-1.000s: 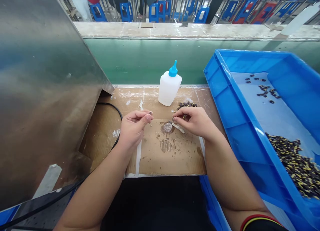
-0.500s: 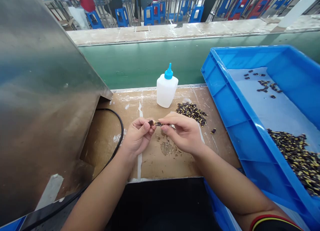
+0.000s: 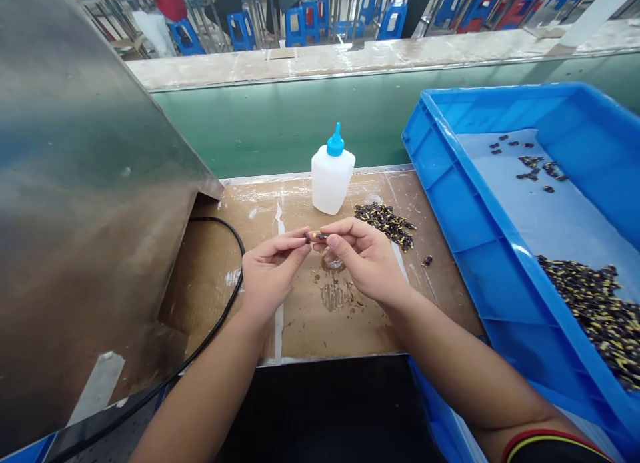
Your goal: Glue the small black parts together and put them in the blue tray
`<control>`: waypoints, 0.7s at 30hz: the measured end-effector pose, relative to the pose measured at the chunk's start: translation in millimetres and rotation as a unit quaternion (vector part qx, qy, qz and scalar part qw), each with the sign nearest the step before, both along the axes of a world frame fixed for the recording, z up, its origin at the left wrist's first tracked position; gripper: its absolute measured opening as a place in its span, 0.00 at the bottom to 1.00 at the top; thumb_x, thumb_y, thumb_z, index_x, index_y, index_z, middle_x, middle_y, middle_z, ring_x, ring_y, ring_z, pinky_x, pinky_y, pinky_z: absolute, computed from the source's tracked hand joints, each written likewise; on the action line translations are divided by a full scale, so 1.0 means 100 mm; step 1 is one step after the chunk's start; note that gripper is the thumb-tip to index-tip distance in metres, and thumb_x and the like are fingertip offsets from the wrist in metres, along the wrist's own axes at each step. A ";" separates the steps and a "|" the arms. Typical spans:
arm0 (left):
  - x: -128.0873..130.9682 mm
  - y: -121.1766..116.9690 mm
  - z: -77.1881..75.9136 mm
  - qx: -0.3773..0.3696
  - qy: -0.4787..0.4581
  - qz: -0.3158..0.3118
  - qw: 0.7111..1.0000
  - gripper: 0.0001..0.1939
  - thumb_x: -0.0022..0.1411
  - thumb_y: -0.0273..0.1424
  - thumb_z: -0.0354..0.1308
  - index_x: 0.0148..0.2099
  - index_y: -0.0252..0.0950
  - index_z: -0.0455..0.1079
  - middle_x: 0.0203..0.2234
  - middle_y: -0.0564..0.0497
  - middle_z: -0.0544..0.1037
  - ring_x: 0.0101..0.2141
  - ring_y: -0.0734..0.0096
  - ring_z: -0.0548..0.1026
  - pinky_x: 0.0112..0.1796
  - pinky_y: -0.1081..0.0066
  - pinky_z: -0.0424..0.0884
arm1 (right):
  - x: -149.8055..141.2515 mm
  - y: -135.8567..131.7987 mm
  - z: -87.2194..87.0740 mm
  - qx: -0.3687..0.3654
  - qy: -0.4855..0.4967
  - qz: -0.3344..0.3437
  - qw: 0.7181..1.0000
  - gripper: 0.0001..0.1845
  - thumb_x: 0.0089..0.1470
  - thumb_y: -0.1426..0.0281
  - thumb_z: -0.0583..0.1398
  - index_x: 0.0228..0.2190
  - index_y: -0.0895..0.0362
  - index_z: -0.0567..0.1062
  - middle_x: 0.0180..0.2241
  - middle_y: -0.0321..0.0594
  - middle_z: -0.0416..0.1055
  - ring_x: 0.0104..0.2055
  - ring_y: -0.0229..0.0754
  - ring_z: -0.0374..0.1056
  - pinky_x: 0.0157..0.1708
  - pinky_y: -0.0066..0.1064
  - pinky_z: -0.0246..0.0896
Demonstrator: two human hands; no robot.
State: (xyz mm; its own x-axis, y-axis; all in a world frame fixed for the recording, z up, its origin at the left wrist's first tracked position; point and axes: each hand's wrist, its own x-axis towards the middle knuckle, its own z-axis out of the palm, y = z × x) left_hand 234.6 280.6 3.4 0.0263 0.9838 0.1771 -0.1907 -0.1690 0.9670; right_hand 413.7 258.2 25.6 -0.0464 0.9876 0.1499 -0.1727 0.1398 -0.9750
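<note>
Between my two hands, above the cardboard-covered bench, is a small black-and-yellow part [image 3: 320, 235]. My left hand [image 3: 273, 269] pinches its left end between thumb and fingers. At its right end, my right hand [image 3: 367, 256] closes thumb and forefinger on it. The fingertips cover much of the part, so its exact kind does not show. Under the right fingers a small clear round dish [image 3: 334, 260] is partly hidden. Behind my right hand lies a pile of similar black-and-yellow parts [image 3: 387, 224], with one loose part [image 3: 427, 261] to its right.
A white squeeze bottle [image 3: 333, 183] with a blue nozzle stands behind my hands. On the right, a large blue crate [image 3: 463, 209] holds many such parts. A metal housing [image 3: 100, 203] and a black cable [image 3: 239, 276] are on the left. A green conveyor belt [image 3: 280, 126] runs behind.
The left fingers have shifted from a curled grip to a straighter pinch. The held part has risen slightly in view, and more of the clear dish shows beneath.
</note>
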 end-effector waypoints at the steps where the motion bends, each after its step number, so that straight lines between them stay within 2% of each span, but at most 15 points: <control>1: 0.00 -0.01 0.01 0.003 0.010 -0.003 1.000 0.07 0.58 0.32 0.77 0.39 0.40 0.85 0.46 0.44 0.86 0.49 0.57 0.84 0.56 0.56 0.80 | 0.00 0.00 0.00 0.006 0.001 0.004 1.000 0.16 0.64 0.55 0.68 0.44 0.54 0.80 0.43 0.43 0.84 0.33 0.36 0.78 0.38 0.31 0.80; 5: -0.01 0.00 -0.02 -0.009 0.003 -0.013 1.000 0.07 0.57 0.33 0.78 0.36 0.40 0.84 0.43 0.44 0.86 0.48 0.57 0.84 0.55 0.58 0.81 | -0.02 -0.02 0.00 0.032 0.000 0.022 0.999 0.13 0.66 0.58 0.67 0.45 0.53 0.81 0.48 0.43 0.83 0.42 0.38 0.80 0.43 0.32 0.81; 11: -0.05 0.06 -0.13 -0.061 -0.028 0.000 0.998 0.16 0.52 0.37 0.81 0.41 0.38 0.85 0.41 0.44 0.86 0.41 0.62 0.85 0.48 0.64 0.82 | -0.03 -0.06 -0.05 0.063 -0.044 0.017 0.997 0.11 0.68 0.61 0.66 0.48 0.53 0.81 0.50 0.44 0.83 0.46 0.41 0.81 0.47 0.37 0.82; 17: -0.03 0.08 -0.04 -0.056 -0.095 -0.026 0.994 0.14 0.50 0.37 0.82 0.31 0.39 0.81 0.38 0.46 0.86 0.44 0.62 0.85 0.50 0.65 0.81 | 0.00 -0.07 -0.06 0.103 -0.073 0.027 0.992 0.08 0.69 0.65 0.64 0.48 0.51 0.81 0.52 0.42 0.82 0.55 0.45 0.79 0.51 0.39 0.82; 21: -0.02 0.06 0.03 -0.077 -0.091 -0.022 0.993 0.16 0.47 0.38 0.83 0.33 0.39 0.81 0.37 0.46 0.86 0.41 0.62 0.85 0.48 0.63 0.82 | 0.01 -0.07 -0.05 0.111 -0.083 0.028 0.990 0.09 0.69 0.64 0.64 0.48 0.51 0.81 0.51 0.42 0.82 0.55 0.45 0.79 0.51 0.39 0.82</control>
State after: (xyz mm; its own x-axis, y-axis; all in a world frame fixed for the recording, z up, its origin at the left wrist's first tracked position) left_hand 232.5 287.0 6.3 0.0509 0.9982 0.0311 -0.3685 -0.0101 0.9296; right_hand 414.6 251.3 20.3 -0.1418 0.9264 0.3488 -0.0261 0.3488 -0.9368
